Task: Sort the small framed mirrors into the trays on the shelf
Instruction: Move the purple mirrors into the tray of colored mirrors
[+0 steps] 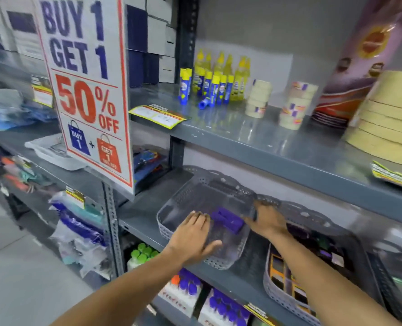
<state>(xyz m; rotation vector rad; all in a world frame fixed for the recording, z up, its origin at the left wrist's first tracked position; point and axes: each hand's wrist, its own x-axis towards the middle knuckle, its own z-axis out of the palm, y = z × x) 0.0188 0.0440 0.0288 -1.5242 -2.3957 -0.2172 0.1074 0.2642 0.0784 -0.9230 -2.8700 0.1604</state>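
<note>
both hands (191, 236) (269, 222) flank purple mirror (228, 219) — grey tray (164, 228).

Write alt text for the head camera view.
Two bare hands, left hand and right hand, reach into a grey perforated tray on a shop shelf, either side of a purple framed item lying in it. A second tray of mixed items sits to the right.

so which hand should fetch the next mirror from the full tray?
Right. The right hand sits beside the full tray; the left hand lies flat over the near-empty tray, left of the purple mirror, farther off.
</note>
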